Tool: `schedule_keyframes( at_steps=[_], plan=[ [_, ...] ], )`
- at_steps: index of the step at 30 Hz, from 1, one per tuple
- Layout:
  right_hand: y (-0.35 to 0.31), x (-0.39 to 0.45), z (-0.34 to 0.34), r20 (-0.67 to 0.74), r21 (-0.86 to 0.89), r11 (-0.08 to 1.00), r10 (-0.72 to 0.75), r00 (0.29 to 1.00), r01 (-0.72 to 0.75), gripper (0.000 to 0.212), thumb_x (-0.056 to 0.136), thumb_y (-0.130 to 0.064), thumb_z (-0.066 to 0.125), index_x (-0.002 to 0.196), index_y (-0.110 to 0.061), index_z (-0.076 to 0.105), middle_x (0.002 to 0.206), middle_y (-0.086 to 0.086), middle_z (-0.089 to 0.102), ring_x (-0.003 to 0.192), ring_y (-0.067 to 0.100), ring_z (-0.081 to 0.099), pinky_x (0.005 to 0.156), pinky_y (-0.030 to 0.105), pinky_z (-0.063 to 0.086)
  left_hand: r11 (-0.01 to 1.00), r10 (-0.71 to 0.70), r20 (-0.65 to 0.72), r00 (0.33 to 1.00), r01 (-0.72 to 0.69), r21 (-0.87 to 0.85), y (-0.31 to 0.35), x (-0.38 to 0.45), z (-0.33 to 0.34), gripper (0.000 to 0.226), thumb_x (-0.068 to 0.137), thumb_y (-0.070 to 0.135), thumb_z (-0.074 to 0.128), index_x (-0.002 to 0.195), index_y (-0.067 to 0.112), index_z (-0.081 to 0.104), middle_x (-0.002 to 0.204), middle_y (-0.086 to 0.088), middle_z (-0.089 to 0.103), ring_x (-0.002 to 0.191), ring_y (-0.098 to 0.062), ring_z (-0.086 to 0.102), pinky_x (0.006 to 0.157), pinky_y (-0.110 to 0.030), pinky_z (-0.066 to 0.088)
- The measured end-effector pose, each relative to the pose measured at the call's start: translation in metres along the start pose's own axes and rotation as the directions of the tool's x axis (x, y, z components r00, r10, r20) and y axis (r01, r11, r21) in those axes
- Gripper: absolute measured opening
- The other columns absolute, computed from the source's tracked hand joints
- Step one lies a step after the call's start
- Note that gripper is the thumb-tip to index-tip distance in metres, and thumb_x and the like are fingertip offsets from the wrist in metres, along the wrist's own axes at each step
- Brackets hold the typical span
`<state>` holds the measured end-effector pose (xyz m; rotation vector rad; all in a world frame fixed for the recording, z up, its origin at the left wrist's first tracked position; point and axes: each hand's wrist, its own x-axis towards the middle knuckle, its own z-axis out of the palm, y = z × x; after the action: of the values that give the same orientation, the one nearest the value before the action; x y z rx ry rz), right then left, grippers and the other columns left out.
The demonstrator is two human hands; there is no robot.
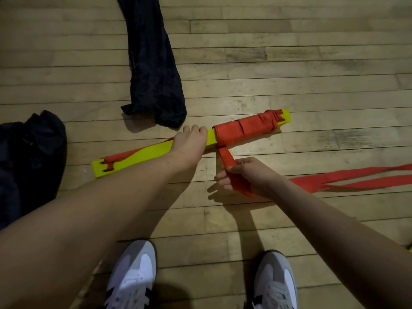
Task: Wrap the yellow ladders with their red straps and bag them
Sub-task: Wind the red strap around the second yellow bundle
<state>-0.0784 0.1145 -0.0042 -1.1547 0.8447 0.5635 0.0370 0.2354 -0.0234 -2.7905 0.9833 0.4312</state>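
A stack of flat yellow ladder rungs [142, 153] lies on the wooden floor, running from lower left to upper right. Red strap [245, 128] is wound in several turns around its right half. My left hand [189, 139] grips the stack at its middle, fingers curled over the far edge. My right hand [245, 175] holds the loose red strap just below the wound part, and the strap runs taut from the bundle into my fingers. The remaining strap [347, 179] trails off to the right along the floor.
A long dark fabric bag [153, 70] lies on the floor beyond the ladder. Another dark bag [29, 157] sits at the left edge. My two white and grey shoes [133, 277] stand at the bottom. A bit of yellow [409, 246] shows at the right edge.
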Motion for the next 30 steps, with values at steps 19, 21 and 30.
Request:
schedule_keyframes(
  at_steps=[19,21,30],
  plan=[
    [0.011,-0.005,-0.004,0.104,-0.076,0.997,0.026,0.994,-0.018,0.019,0.100,-0.003,0.042,0.114,-0.011,0.053,0.091,0.009,0.072,0.081,0.025,0.069,0.080,0.047,0.055,0.977,0.169,-0.018,0.985,-0.165,0.134,0.000,-0.031,0.022,0.058,0.092,0.016,0.054,0.144,0.010,0.026,0.150,-0.025,0.016,0.140,-0.041,0.018,0.116,-0.048,0.019],
    [0.012,-0.006,-0.004,0.099,-0.043,0.999,0.024,0.995,-0.019,0.021,0.099,-0.002,0.043,0.116,-0.011,0.053,0.089,0.008,0.072,0.080,0.024,0.070,0.081,0.048,0.055,0.986,0.139,0.047,0.989,-0.143,0.089,0.000,-0.032,0.019,0.061,0.091,0.011,0.056,0.142,0.014,0.025,0.150,-0.027,0.018,0.138,-0.042,0.024,0.114,-0.048,0.024],
    [0.007,-0.010,-0.003,0.147,-0.106,0.994,0.034,0.989,-0.018,0.016,0.099,0.000,0.042,0.109,-0.008,0.051,0.094,0.011,0.072,0.084,0.023,0.070,0.077,0.042,0.055,0.971,0.122,0.021,0.992,-0.123,0.206,0.000,-0.022,0.020,0.054,0.092,0.014,0.051,0.138,0.006,0.024,0.122,-0.019,0.052,0.106,-0.033,0.057,0.082,-0.039,0.048]
  ],
)
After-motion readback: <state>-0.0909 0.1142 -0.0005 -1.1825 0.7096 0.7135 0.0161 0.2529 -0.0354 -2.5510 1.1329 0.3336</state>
